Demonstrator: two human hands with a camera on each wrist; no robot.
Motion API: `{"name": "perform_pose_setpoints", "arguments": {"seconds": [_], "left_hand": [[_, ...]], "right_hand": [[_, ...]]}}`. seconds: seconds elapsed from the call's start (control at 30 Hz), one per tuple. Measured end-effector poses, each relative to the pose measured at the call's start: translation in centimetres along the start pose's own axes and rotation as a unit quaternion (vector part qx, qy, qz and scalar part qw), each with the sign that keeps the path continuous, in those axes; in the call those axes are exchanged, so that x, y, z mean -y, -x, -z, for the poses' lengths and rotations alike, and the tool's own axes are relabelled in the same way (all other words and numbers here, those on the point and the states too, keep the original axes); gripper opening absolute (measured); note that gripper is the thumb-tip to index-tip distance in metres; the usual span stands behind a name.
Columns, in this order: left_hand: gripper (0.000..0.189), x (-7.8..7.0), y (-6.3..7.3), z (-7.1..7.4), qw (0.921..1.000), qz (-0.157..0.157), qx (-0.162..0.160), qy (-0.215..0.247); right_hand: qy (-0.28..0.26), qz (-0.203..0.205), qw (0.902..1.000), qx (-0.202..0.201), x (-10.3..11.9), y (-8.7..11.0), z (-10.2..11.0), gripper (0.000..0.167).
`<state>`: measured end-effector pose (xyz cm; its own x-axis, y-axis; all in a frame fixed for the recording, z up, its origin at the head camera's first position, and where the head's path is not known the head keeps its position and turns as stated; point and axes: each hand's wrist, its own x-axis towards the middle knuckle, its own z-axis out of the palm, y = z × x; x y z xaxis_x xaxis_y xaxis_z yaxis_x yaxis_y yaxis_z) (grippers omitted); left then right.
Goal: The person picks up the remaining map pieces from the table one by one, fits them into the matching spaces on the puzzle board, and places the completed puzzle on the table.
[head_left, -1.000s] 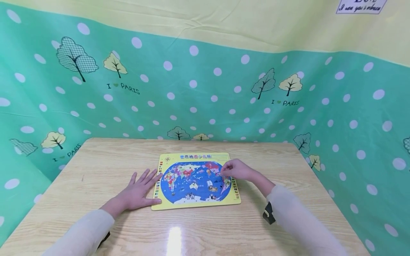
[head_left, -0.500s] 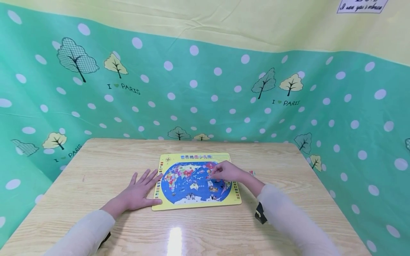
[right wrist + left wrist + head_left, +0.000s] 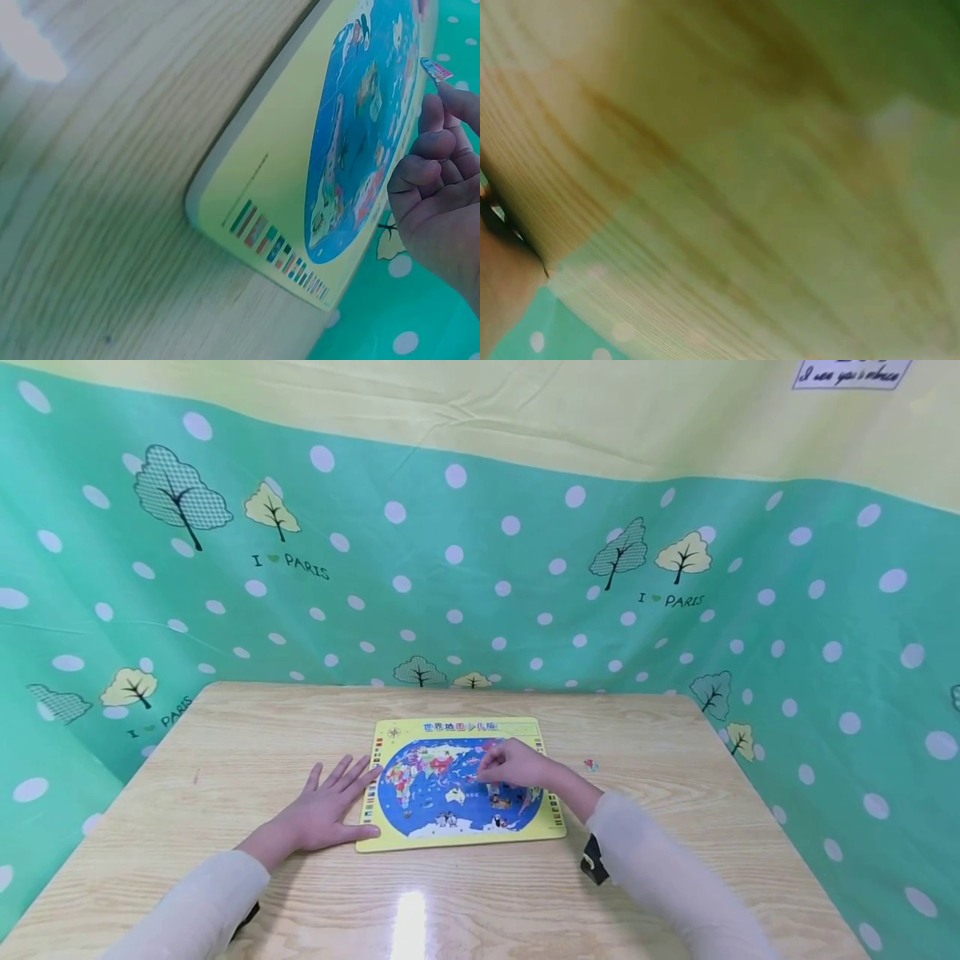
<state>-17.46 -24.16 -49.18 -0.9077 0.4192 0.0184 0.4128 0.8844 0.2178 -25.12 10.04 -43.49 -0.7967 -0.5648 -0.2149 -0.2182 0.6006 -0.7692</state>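
A yellow-bordered world map puzzle board [image 3: 457, 843] lies flat on the table, its blue oval map facing up. My left hand [image 3: 326, 810] rests with spread fingers on the board's left edge; only a bit of skin shows at the left side of the left wrist view. Over the right half of the map is my right hand [image 3: 517, 764]. In the right wrist view its thumb and finger pinch a small colourful puzzle piece [image 3: 436, 70], pink and light blue, while the other fingers curl in.
Another small red and bluish puzzle piece [image 3: 591, 765] lies on the wooden table [image 3: 480, 902], right of the board. A green dotted cloth [image 3: 450, 585] hangs behind the table and along its sides.
My right hand has moved left across the map with the pinched piece, uncovering the loose piece on the table to the right. My left hand has stayed in place.
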Motion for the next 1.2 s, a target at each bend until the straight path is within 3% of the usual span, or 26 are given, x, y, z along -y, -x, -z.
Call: {"name": "perform_pose_setpoints", "arguments": {"seconds": [0.37, 0.73, 1.0, 1.2], "left_hand": [[0.093, 0.3, 0.0, -0.2, 1.0000, 0.001, 0.001, 0.001], [0.093, 0.1, 0.0, 0.2, 1.0000, 0.001, 0.000, 0.003], [0.093, 0.0, -0.1, 0.3, 1.0000, 0.000, 0.006, 0.005], [0.092, 0.2, -0.1, 0.0, 0.9998, -0.006, -0.010, 0.013]], "right_hand": [[0.005, 0.015, 0.9998, 0.014, 1.1, -0.6, -0.7, 0.010], [0.034, 0.004, 0.9993, 0.016, 2.2, -1.4, -1.8, 0.010], [0.006, 0.019, 0.9991, 0.039, 3.1, -2.3, -2.9, 0.011], [0.002, 0.022, 0.9985, 0.050, 3.6, -2.7, -3.8, 0.012]]}}
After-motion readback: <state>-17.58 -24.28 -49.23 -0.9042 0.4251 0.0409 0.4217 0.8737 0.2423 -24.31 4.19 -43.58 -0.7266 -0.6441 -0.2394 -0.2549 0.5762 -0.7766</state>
